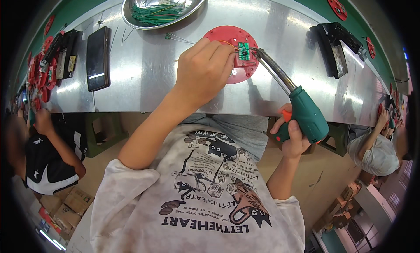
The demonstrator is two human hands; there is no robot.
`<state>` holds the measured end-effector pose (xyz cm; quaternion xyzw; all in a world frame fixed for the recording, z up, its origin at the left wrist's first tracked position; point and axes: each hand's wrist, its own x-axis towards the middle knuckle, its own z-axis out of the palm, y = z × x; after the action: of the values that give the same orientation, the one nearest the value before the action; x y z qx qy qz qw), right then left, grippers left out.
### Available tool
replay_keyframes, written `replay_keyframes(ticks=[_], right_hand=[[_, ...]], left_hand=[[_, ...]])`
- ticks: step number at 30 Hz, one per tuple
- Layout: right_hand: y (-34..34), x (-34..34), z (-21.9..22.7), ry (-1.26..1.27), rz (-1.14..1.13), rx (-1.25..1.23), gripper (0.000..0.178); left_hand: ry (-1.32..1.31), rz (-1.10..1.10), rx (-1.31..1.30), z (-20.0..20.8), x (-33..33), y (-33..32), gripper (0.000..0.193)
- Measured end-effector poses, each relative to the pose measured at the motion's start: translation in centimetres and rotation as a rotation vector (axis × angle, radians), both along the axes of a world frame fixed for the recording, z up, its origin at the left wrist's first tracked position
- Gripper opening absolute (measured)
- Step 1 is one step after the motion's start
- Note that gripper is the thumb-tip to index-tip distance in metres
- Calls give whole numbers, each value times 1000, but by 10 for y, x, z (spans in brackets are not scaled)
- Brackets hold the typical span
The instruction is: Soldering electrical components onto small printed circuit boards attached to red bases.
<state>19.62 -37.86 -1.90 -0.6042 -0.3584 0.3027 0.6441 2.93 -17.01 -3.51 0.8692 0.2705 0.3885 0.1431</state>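
On the metal table lies a round red plastic plate [243, 73], with a small green circuit board [244, 52] on its raised middle. My left hand [202, 71] is closed in a pinch at the board's left edge, on thin wires; the pinched ends are hidden by the fingers. Pale wires run from beside that hand to a tiny green board [168, 35]. An orange wire [225, 42] arches over the red plate. My right hand [292, 137] grips a green soldering gun [308, 113] by its handle, index finger near the orange trigger. Its tip is at the board's right edge.
A steel bowl [127, 10] of green wires stands at the far edge. Left of it lie a black phone [98, 58] and a black holder [66, 56] beside piled red plates. Another black holder [328, 52] stands right. Co-workers [50, 152] sit on both sides.
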Motion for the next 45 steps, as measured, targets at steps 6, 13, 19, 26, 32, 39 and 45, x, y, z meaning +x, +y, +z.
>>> replay_keyframes(ticks=[6, 13, 19, 26, 32, 39, 45], right_hand=[[-2, 0, -1, -13, 14, -5, 51], [-2, 0, 2, -48, 68, -25, 51], [-5, 2, 0, -65, 113, -20, 50], [-5, 2, -3, 6, 152, 27, 38], [-3, 4, -3, -28, 158, -4, 38], [1, 10, 2, 32, 126, -57, 45], [-4, 19, -6, 5, 9, 104, 51]], left_hand=[[-23, -7, 2, -3, 1, 0, 10], [-78, -19, 106, -11, 2, 6, 8], [-43, -29, 9, -3, -2, -1, 16], [-26, -42, 48, -4, -5, -1, 19], [-53, -35, 102, -10, -2, 4, 18], [-53, -18, 158, -10, -3, 3, 14], [-31, -18, 167, -7, -2, 2, 15]])
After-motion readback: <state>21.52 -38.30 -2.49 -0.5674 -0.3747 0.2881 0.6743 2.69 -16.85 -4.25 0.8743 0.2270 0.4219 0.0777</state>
